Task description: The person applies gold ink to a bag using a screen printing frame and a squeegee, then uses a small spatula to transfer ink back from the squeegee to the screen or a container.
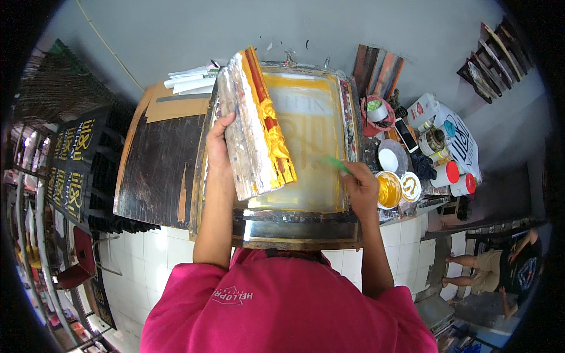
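Note:
In my left hand (pixel 220 143) is a wide wooden squeegee (pixel 243 138), tilted above the work, my fingers closed round its left edge. Thick golden-yellow ink (pixel 274 138) coats its blade side. My right hand (pixel 361 187) grips a thin green spatula (pixel 336 163), its tip pointing left toward the squeegee but apart from it. Beneath both lies a printing screen (pixel 321 191) with pale mesh, yellow ink along its borders and faint lettering. An open tub of yellow ink (pixel 386 191) stands just right of my right hand, beside an ink-smeared white lid (pixel 410 186).
A dark board (pixel 156 170) with cardboard (pixel 176 105) and white paper rolls (pixel 191 81) lies left. To the right are a phone (pixel 406 135), a pink bucket (pixel 375 126) and red-lidded jars (pixel 452 172). Black printed sheets (pixel 70 170) hang far left. Another person (pixel 500 265) is at lower right.

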Action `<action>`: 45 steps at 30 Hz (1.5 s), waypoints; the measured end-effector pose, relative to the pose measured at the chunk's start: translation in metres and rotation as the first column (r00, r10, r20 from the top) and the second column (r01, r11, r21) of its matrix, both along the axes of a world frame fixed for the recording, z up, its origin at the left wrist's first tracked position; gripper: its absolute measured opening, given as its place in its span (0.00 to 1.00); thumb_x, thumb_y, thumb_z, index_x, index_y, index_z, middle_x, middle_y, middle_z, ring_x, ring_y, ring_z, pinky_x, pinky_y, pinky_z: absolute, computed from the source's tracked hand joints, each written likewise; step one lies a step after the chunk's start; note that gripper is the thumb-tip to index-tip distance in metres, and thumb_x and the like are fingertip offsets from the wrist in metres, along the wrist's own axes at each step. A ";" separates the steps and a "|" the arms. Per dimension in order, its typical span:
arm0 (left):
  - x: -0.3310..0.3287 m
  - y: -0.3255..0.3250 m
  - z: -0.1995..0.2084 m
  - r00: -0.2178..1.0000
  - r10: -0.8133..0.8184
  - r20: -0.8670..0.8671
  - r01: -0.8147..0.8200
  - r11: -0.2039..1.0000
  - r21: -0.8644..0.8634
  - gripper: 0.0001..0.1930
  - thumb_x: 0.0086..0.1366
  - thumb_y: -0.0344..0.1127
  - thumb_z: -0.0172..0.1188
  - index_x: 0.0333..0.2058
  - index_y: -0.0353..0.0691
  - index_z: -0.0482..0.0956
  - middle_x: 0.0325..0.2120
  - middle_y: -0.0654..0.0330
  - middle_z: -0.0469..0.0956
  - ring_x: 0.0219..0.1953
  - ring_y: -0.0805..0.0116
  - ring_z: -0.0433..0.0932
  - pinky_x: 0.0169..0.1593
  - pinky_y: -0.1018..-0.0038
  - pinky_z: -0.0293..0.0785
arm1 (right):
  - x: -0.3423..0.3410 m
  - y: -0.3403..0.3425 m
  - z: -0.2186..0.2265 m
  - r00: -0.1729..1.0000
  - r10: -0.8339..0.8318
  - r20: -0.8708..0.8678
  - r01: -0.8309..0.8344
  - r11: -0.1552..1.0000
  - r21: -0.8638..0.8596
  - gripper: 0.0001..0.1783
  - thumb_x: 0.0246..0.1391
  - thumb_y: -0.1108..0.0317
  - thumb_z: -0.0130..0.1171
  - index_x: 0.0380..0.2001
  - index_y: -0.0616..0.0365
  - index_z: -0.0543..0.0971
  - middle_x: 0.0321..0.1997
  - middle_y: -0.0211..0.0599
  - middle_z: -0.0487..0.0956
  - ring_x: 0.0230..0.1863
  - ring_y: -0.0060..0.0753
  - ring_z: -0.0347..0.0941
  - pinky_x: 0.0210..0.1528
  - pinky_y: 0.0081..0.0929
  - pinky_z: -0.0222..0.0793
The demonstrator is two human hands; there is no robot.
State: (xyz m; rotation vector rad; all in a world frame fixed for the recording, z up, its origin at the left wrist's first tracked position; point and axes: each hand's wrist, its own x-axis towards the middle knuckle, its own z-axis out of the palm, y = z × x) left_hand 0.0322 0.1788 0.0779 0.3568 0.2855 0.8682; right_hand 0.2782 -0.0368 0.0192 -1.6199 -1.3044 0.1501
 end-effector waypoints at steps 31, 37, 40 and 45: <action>0.020 -0.070 0.024 0.629 0.694 -0.350 -0.201 0.580 0.789 0.22 0.57 0.26 0.69 0.49 0.30 0.73 0.42 0.54 0.80 0.44 0.67 0.79 0.52 0.71 0.73 | -0.053 -0.010 0.031 0.675 -0.125 -0.727 -0.118 0.954 -0.274 0.14 0.63 0.61 0.56 0.39 0.64 0.80 0.22 0.26 0.75 0.19 0.11 0.61 0.21 0.13 0.55; 0.023 -0.076 0.024 0.642 0.681 -0.352 -0.162 0.569 0.806 0.21 0.57 0.24 0.67 0.49 0.29 0.73 0.42 0.54 0.80 0.44 0.68 0.79 0.51 0.72 0.73 | -0.058 -0.001 0.056 0.638 -0.066 -0.767 -0.147 0.967 -0.206 0.16 0.64 0.60 0.56 0.40 0.65 0.80 0.23 0.26 0.75 0.18 0.11 0.61 0.19 0.13 0.54; 0.024 -0.076 0.022 0.645 0.664 -0.379 -0.146 0.594 0.791 0.20 0.57 0.23 0.67 0.49 0.29 0.74 0.42 0.54 0.80 0.43 0.69 0.79 0.50 0.72 0.73 | -0.059 0.002 0.075 0.613 -0.037 -0.789 -0.154 0.974 -0.165 0.16 0.64 0.60 0.56 0.40 0.65 0.80 0.23 0.27 0.75 0.18 0.11 0.61 0.17 0.13 0.53; 0.023 -0.076 0.021 0.628 0.694 -0.353 -0.130 0.540 0.831 0.20 0.57 0.22 0.67 0.48 0.29 0.75 0.41 0.55 0.81 0.41 0.71 0.79 0.48 0.74 0.73 | -0.060 0.006 0.111 0.574 0.012 -0.818 -0.168 0.980 -0.103 0.15 0.64 0.61 0.57 0.40 0.64 0.80 0.23 0.26 0.76 0.19 0.09 0.60 0.21 0.13 0.54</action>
